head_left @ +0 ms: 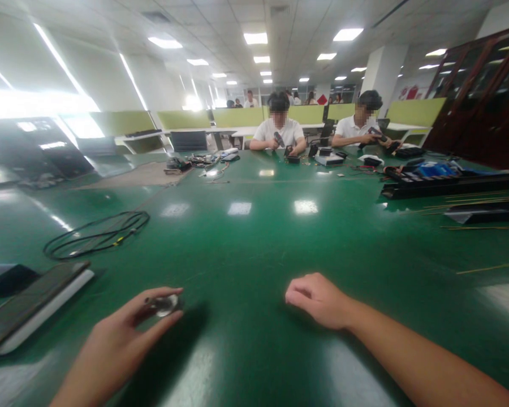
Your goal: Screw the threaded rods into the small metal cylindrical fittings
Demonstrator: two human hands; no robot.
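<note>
My left hand point(123, 333) holds a small round shiny object point(166, 306) between thumb and fingers, above the green tabletop. It has a pale, glassy or metallic middle and a dark part on its left side; its exact kind is too blurred to tell. To the right, my right hand point(318, 299) rests at the table surface, its fingers curled into a loose fist. Nothing shows in that fist, and no object lies against it.
The green table point(237, 249) stretches ahead. At left lie a coiled black cable point(97, 234) and a flat dark panel with a white edge point(42, 302). Thin rods and dark channels point(449, 186) lie at right. Two people point(279, 127) handle tools across the table.
</note>
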